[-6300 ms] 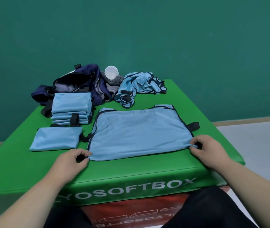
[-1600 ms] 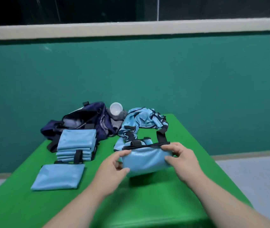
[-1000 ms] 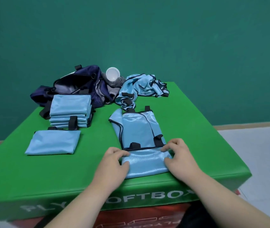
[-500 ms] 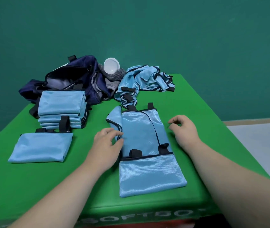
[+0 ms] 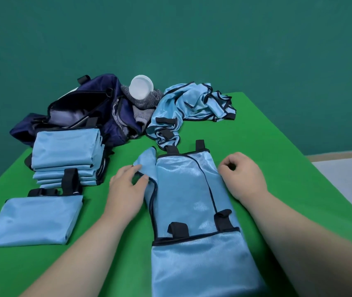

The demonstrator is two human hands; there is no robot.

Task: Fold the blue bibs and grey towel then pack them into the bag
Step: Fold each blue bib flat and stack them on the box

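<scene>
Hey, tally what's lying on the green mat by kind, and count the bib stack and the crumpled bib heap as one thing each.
Single blue bibs: 2
Stack of folded blue bibs: 1
Crumpled heap of blue bibs: 1
Navy bag: 1
Grey towel: 1
White cup: 1
Total: 7

The half-folded bib (image 5: 188, 189) in the middle was thin satiny cloth, shiny with light streaks, edged in matt black trim. Same glossy blue fabric on the stack (image 5: 65, 146) at left and the crumpled pile (image 5: 192, 101) at the far side. The bag (image 5: 98, 88) looked like dull navy nylon, the towel (image 5: 144, 102) a rough grey knit, the round lid (image 5: 141, 86) smooth white plastic, the green top (image 5: 278, 168) smooth and faintly sheeny
</scene>
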